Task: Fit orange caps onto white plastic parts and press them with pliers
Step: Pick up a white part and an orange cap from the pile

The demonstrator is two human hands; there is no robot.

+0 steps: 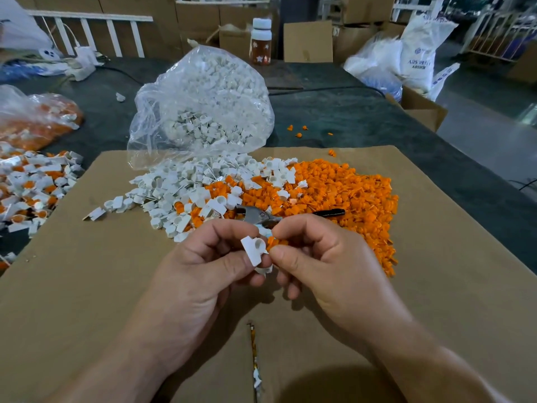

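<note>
At the far left a bag point(37, 123) holds orange and white pieces, and in front of it lies a heap point(32, 187) of white parts with orange showing in them. A cardboard sheet point(87, 286) covers the near table. A clear sack point(203, 106) of white parts lies open at the sheet's far edge, spilling a white pile point(174, 187) onto the cardboard. The left hand point(203, 274) hovers over the sheet's middle, thumb and curled fingers pinching a white part point(254, 250) with its round socket facing up (a second white piece peeks out just below the thumb). Touching that part's right side is an orange cap point(274, 244), pinched between the thumb and forefinger of the right hand point(328, 266); whether the cap is seated in the socket cannot be told. Just beyond the hands, pliers point(258, 215) lie on the pile, jaws to the left and a dark handle to the right. The orange caps point(334, 193) spread to the right of the white pile. A bottle point(261, 42) stands behind the sack, and white bags point(415, 53) sit at the far right.
</note>
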